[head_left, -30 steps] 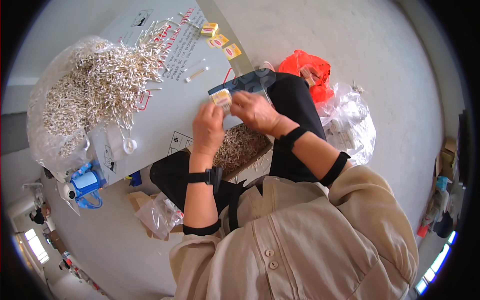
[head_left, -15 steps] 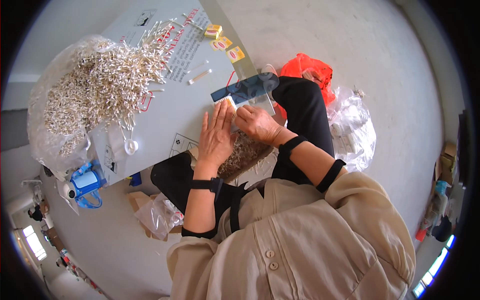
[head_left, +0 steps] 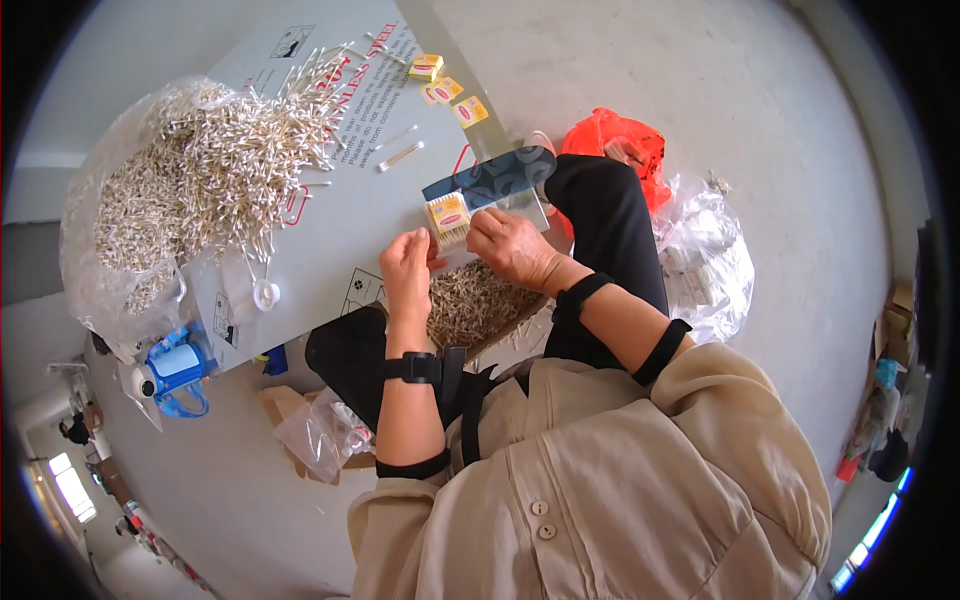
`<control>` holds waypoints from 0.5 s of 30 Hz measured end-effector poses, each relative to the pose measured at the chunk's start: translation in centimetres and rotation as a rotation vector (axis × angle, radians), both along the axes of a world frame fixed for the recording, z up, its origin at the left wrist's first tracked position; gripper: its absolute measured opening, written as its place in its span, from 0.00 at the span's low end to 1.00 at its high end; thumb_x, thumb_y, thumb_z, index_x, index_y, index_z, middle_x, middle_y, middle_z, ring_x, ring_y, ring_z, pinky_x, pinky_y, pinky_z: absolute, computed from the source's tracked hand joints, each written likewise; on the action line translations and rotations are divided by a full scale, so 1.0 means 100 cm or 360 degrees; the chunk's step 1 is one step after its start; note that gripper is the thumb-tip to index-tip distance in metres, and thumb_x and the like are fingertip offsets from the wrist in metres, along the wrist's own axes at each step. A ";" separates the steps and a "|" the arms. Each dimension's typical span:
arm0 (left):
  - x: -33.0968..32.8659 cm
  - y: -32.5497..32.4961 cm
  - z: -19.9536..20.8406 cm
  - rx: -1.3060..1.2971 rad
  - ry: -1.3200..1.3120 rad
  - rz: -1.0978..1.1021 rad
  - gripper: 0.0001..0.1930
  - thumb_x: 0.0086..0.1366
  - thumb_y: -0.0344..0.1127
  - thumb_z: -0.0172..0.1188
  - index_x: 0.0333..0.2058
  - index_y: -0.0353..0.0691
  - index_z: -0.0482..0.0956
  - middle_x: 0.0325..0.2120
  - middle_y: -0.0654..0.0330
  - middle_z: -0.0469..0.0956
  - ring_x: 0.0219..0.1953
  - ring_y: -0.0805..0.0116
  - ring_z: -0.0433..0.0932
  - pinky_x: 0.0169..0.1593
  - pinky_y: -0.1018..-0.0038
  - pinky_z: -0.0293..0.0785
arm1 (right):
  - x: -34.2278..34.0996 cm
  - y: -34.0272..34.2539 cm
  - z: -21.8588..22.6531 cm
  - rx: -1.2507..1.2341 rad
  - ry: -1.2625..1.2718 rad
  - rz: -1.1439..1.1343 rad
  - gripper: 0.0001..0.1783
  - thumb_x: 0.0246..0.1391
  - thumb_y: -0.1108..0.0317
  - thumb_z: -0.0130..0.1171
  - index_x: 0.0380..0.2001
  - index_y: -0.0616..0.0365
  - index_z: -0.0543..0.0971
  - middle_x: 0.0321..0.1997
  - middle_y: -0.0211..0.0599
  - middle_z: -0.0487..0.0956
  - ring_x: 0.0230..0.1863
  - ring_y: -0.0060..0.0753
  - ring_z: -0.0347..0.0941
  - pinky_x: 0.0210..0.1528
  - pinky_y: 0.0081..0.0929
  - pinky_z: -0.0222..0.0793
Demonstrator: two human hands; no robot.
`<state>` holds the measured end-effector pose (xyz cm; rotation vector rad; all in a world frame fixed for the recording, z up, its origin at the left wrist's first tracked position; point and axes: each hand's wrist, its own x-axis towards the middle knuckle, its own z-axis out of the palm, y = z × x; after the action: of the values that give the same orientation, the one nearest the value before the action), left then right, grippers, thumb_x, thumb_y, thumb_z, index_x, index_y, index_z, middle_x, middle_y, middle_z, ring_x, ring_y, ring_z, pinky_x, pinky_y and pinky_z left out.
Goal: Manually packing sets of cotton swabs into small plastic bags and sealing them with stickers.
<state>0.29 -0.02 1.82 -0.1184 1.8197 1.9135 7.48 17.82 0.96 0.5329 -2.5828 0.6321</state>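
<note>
At the near edge of the table lies a small pack of cotton swabs (head_left: 448, 217) with a yellow label card on top, apparently in a clear plastic bag. The swab tips line its far and near sides. My left hand (head_left: 408, 268) is closed at the near left corner of the pack, pinching what looks like the bag's edge. On the pack's right side my right hand (head_left: 515, 248) is closed too, its fingertips on the bag and partly hidden. Just beyond the pack lies a dark blue translucent strip (head_left: 490, 175).
A large heap of cotton swabs (head_left: 210, 165) spills from a clear bag onto the grey table (head_left: 290, 300). Several yellow label cards (head_left: 469, 111) lie at the far edge. Loose swabs fill a box (head_left: 475, 305) on my lap. A blue bottle (head_left: 175, 370) stands left, a red bag (head_left: 620, 150) right.
My left hand has lifted off the top of the pack and drawn back to its near left corner, uncovering the yellow label. My right hand has barely moved.
</note>
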 end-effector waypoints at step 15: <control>0.005 0.020 -0.002 -0.0984 0.0489 -0.0144 0.17 0.55 0.42 0.66 0.28 0.29 0.79 0.19 0.55 0.78 0.22 0.64 0.80 0.25 0.70 0.72 | 0.005 -0.007 0.001 -0.1150 -0.0754 -0.0741 0.10 0.47 0.66 0.64 0.27 0.62 0.78 0.28 0.49 0.79 0.32 0.56 0.76 0.34 0.42 0.72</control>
<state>0.76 1.98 1.59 0.0565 2.5252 1.3017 7.97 17.10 1.04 -0.4880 -2.4712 1.5418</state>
